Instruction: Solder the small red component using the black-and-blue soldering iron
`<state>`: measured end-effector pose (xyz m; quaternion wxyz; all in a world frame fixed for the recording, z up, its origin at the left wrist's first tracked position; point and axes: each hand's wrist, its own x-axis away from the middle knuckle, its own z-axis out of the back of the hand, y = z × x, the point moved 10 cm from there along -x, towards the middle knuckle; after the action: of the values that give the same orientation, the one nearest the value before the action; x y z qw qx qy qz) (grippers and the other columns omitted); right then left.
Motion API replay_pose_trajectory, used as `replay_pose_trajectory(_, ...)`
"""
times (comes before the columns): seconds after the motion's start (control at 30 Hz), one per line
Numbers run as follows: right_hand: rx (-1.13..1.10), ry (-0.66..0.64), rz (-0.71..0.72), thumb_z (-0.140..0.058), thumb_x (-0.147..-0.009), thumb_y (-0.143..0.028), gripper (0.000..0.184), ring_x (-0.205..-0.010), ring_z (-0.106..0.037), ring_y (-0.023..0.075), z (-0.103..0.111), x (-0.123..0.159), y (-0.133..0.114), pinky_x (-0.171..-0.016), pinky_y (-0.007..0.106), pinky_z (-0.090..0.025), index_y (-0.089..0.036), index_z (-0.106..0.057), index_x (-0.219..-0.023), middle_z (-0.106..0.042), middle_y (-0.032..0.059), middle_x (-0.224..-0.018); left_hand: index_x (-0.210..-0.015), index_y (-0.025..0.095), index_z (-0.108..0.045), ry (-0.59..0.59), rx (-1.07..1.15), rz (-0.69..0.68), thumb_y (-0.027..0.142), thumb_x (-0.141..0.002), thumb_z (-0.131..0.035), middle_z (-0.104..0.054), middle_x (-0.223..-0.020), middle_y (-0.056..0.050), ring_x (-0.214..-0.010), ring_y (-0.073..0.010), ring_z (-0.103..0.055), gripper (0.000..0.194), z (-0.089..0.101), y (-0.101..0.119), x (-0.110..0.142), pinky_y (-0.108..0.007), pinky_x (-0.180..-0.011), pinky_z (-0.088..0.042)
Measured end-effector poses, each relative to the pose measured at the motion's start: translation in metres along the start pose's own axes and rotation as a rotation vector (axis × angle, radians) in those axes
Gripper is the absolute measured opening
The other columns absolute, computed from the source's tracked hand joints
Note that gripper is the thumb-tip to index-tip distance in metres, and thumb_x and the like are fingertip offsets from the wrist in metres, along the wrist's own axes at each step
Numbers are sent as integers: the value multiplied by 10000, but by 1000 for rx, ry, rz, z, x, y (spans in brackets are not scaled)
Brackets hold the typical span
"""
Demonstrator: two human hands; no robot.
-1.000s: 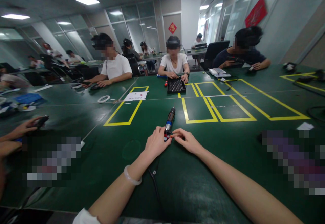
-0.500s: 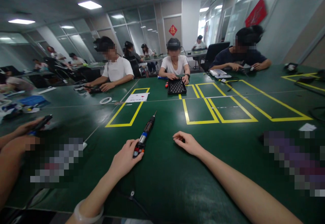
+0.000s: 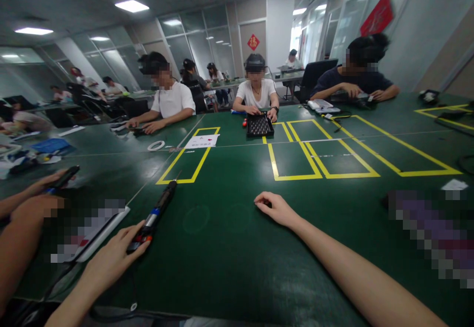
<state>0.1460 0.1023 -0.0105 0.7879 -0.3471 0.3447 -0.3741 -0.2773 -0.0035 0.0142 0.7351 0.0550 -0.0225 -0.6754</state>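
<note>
My left hand (image 3: 120,248) is closed around the rear end of an electric screwdriver (image 3: 157,209). It lies along the green table on the left, its thin bit pointing away from me toward a yellow-taped rectangle. A dark cord with a small ring shows below that hand. My right hand (image 3: 276,208) rests on the tabletop near the middle, fingers loosely bent with a gap to the thumb, and holds nothing.
A white power strip (image 3: 105,233), partly blurred, lies just left of my left hand. Yellow tape rectangles (image 3: 296,177) mark the green table (image 3: 229,267). A paper sheet (image 3: 202,141) lies beyond. Across sits a person with a black tray (image 3: 259,133); a neighbour's hands hold a dark tool (image 3: 64,179).
My left hand has moved left and toward me with the electric screwdriver, from mid-table to beside the power strip. My right hand has stayed in place.
</note>
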Motion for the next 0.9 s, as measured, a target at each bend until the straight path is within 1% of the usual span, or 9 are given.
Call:
replay_pose_trajectory(0.07,1,0,-1,-535,-865,-203,148,-792,-598,165,0,0,0,-723,281,-458,-174,-649,-955,-661,48,-888,-1280,214,-491,56,-43,-48,565,-810,-436,-534,-1293,-139,-1168,-326,-547,590,7,6,2,-455,-993,-432)
replay_pose_trajectory(0.13,0,2,-3,-536,-865,-200,147,-796,-599,167,0,0,1,-723,283,-458,-176,-651,-953,-661,49,-889,-1147,201,-568,103,-99,-104,540,-800,-459,-506,-1327,-155,-1171,-337,-537,497,11,18,4,-465,-990,-425)
replay_pose_trajectory(0.2,-3,2,-3,-535,-865,-197,147,-797,-600,166,0,1,1,-723,283,-458,-176,-651,-954,-660,49,-889,-989,195,-614,123,-154,-131,519,-798,-465,-512,-1319,-160,-1136,-344,-551,405,12,28,7,-478,-970,-428)
replay_pose_trajectory(0.27,-4,0,-2,-539,-864,-195,146,-797,-601,167,0,1,1,-724,284,-457,-176,-651,-955,-660,49,-888,-926,196,-628,127,-213,-133,500,-805,-456,-535,-1289,-155,-1099,-348,-564,370,12,36,11,-494,-941,-432)
replay_pose_trajectory(0.43,2,-1,-1,-541,-863,-195,144,-797,-602,168,0,1,1,-722,282,-455,-172,-652,-951,-658,50,-882,-952,196,-646,158,-359,-138,443,-825,-442,-553,-1272,-147,-1110,-347,-547,345,15,54,19,-517,-968,-388)
replay_pose_trajectory(0.57,12,3,5,-538,-863,-192,146,-790,-599,165,0,0,1,-719,281,-454,-175,-652,-952,-661,46,-877,-935,157,-661,187,-398,-179,423,-819,-448,-597,-1219,-166,-1107,-344,-552,360,16,64,19,-519,-1006,-354)
replay_pose_trajectory(0.67,21,7,4,-540,-861,-191,140,-784,-596,165,0,0,0,-718,281,-454,-174,-652,-942,-663,45,-872,-934,143,-675,214,-381,-193,426,-826,-439,-618,-1201,-172,-1099,-346,-564,385,16,62,18,-527,-1018,-344)
replay_pose_trajectory(0.8,21,7,0,-539,-859,-190,134,-784,-596,162,1,0,0,-708,272,-454,-171,-651,-931,-662,45,-871,-924,161,-678,261,-308,-197,395,-848,-391,-628,-1198,-161,-1060,-341,-597,378,19,59,19,-556,-1004,-356)
replay_pose_trajectory(0.9,26,6,5,-540,-858,-190,137,-779,-593,159,0,0,0,-709,270,-454,-174,-653,-934,-662,41,-867,-939,162,-656,313,-210,-225,427,-855,-389,-618,-1208,-166,-1049,-325,-607,385,29,70,20,-529,-989,-392)
